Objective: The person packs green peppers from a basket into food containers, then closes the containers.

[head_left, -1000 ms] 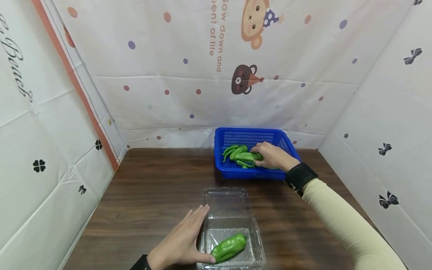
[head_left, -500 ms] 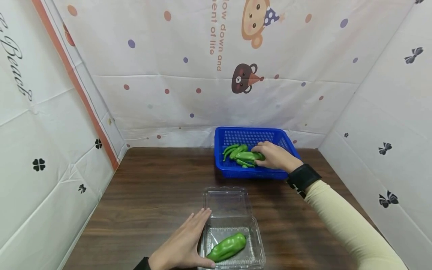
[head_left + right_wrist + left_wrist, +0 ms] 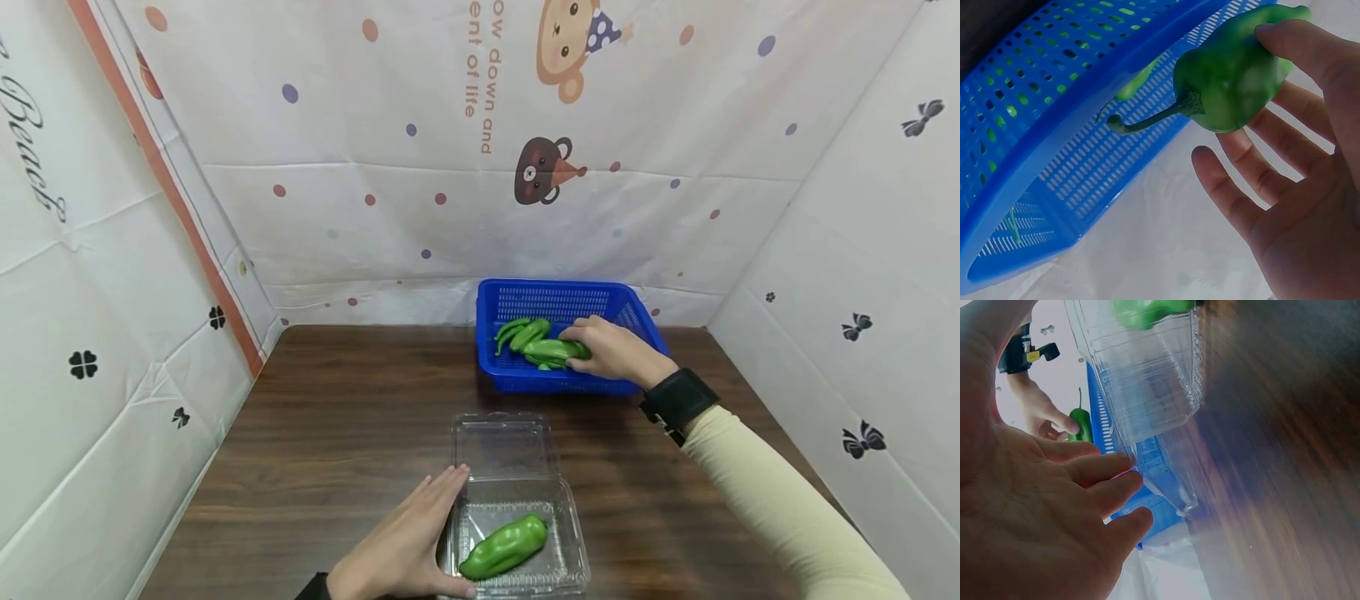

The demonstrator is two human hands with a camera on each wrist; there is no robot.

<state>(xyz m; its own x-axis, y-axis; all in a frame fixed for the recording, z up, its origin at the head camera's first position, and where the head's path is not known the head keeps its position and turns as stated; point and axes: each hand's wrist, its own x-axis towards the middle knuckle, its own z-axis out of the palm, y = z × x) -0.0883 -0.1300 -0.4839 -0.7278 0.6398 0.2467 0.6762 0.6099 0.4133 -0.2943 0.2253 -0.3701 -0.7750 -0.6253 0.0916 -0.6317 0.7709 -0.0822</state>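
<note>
A person's right hand [image 3: 611, 350] reaches into a blue basket [image 3: 558, 298] at the far right of a dark wooden table [image 3: 330, 417], fingers curled around a green pepper [image 3: 1235, 75] lying with other peppers [image 3: 525, 332]. Compared with a second ago, this pepper looks slightly raised off the pile. The left hand [image 3: 405, 546] lies flat with fingers straight against the left wall of a clear plastic box [image 3: 558, 571] near the front edge, unchanged. One pepper [image 3: 504, 547] lies in the box.

Dark wooden table [image 3: 337, 433], cartoon-printed white backdrop sheets [image 3: 420, 167], orange stripe [image 3: 168, 179]
</note>
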